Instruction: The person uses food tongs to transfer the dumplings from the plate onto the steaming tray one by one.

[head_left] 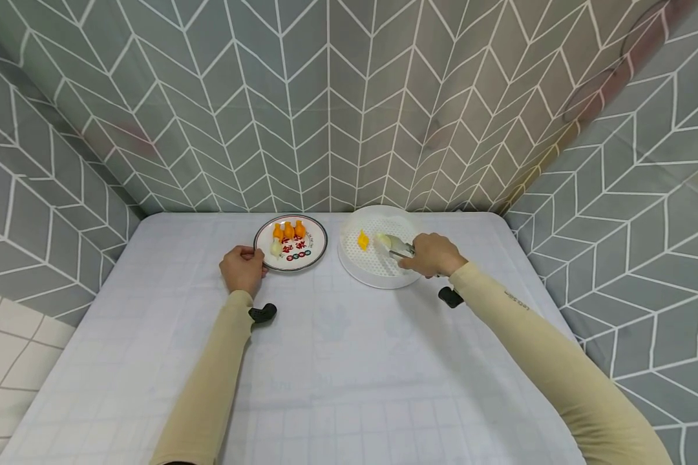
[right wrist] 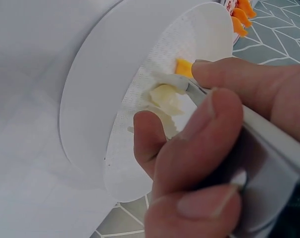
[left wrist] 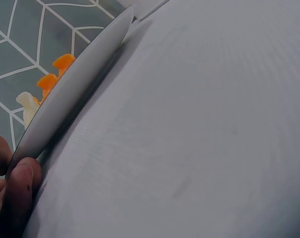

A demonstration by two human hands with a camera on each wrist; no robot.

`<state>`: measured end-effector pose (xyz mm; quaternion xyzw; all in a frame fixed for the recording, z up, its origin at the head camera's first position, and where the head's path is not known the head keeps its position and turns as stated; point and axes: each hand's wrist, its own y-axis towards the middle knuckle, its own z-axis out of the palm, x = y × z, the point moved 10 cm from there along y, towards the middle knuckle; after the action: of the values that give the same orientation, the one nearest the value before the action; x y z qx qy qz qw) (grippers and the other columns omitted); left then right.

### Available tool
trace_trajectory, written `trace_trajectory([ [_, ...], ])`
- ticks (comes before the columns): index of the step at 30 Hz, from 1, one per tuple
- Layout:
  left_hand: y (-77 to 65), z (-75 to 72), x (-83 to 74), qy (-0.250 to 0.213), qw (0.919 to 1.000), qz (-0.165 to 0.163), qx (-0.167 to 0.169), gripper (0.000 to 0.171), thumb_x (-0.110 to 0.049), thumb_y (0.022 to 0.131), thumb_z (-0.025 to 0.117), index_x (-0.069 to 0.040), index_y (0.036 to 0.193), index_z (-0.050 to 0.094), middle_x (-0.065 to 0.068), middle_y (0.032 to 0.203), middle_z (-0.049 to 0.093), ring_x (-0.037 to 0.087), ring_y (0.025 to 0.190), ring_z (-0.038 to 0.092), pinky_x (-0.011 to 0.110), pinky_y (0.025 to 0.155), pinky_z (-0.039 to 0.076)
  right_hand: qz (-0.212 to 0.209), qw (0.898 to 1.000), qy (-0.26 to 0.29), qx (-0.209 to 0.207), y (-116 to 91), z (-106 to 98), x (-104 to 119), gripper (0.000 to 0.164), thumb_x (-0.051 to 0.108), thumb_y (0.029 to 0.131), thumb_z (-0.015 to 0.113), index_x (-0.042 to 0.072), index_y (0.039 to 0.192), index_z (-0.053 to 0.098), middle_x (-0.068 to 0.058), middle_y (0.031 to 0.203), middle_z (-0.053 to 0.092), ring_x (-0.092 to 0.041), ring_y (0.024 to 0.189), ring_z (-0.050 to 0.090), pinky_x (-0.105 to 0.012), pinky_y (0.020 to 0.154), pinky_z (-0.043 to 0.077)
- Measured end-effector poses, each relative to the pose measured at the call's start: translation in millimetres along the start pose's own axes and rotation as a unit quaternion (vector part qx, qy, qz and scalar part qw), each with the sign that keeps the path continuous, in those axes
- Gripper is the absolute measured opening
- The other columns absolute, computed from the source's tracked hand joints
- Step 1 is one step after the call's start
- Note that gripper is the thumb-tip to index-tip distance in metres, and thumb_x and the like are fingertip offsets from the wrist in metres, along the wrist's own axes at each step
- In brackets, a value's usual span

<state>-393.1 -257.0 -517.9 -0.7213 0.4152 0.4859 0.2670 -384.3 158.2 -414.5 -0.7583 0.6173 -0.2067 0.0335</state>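
My left hand [head_left: 243, 268] pinches the near left rim of a white plate [head_left: 321, 248] with red printing. In the left wrist view, the thumb [left wrist: 22, 181] lies along the plate's edge. Three orange vase-shaped pieces [head_left: 289, 230] and a pale one [head_left: 276, 248] sit on that plate. My right hand [head_left: 436, 254] grips metal tongs [right wrist: 271, 126] with pale tips over a round white steamer tray [head_left: 378, 279]. Their tips are at a pale yellowish piece [right wrist: 165, 99] in the tray; the fingers partly hide it. A yellow piece [head_left: 363, 240] lies to its left on the perforated base.
Plate and tray stand side by side near the far edge of a table [head_left: 326, 374] with a white cover. A grey curtain [head_left: 302, 116] with white zigzag lines hangs right behind. Black wrist mounts [head_left: 263, 314] are worn at both sleeves.
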Motion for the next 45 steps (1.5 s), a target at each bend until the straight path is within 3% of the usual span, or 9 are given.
trace_trajectory([
  [13,0.0,-0.4,0.0,-0.002,1.0000,-0.001,-0.002,0.024,-0.020,0.095,0.062,-0.002,0.111,0.065,0.011,0.087,0.063,0.012,0.053,0.064,0.018,0.047,0.053,0.015,1.000,0.011,0.002,-2,-5,-8,0.043,0.047,0.086,0.069,0.005,0.091,0.060,-0.008,0.070,0.065,-0.017,0.055,0.064,-0.027,0.052,0.046],
  [20,0.2,-2.4,-2.9,-0.009,0.9999,0.009,-0.005,0.022,-0.018,0.094,0.062,-0.001,0.107,0.065,0.011,0.083,0.063,0.011,0.051,0.063,0.020,0.046,0.054,0.007,1.000,0.024,0.005,-7,-12,-7,0.043,0.048,0.085,0.070,0.006,0.090,0.061,-0.007,0.078,0.065,-0.020,0.060,0.067,-0.028,0.054,0.048],
  [25,1.0,-1.0,-1.5,-0.001,1.0000,-0.002,-0.001,0.023,-0.020,0.095,0.061,-0.002,0.109,0.064,0.009,0.085,0.062,0.011,0.053,0.064,0.020,0.049,0.055,-0.006,0.999,0.039,-0.004,-13,-23,-1,0.040,0.045,0.084,0.070,0.007,0.085,0.061,-0.007,0.076,0.065,-0.020,0.058,0.065,-0.028,0.052,0.047],
  [33,-0.8,-2.7,-2.1,-0.011,0.9999,0.004,-0.002,0.023,-0.019,0.095,0.062,0.000,0.108,0.064,0.011,0.085,0.061,0.012,0.052,0.064,0.022,0.048,0.055,-0.026,0.997,0.070,-0.028,-15,-32,23,0.041,0.047,0.085,0.070,0.007,0.091,0.062,-0.007,0.079,0.066,-0.020,0.058,0.064,-0.028,0.050,0.048],
  [40,-4.3,-4.5,0.0,-0.009,1.0000,0.000,-0.004,0.023,-0.019,0.095,0.062,-0.001,0.109,0.064,0.011,0.086,0.063,0.010,0.051,0.063,0.020,0.048,0.054,-0.044,0.994,0.092,-0.048,-10,-22,52,0.042,0.051,0.084,0.070,0.011,0.093,0.061,-0.004,0.081,0.067,-0.020,0.060,0.068,-0.029,0.051,0.049],
  [45,-4.0,-3.7,-4.2,-0.011,0.9997,0.019,-0.009,0.023,-0.019,0.094,0.062,0.000,0.107,0.065,0.012,0.084,0.066,0.010,0.049,0.063,0.019,0.046,0.053,-0.067,0.993,0.080,-0.053,-6,-13,79,0.041,0.051,0.085,0.068,0.012,0.091,0.061,-0.003,0.076,0.067,-0.016,0.054,0.066,-0.029,0.049,0.047],
])
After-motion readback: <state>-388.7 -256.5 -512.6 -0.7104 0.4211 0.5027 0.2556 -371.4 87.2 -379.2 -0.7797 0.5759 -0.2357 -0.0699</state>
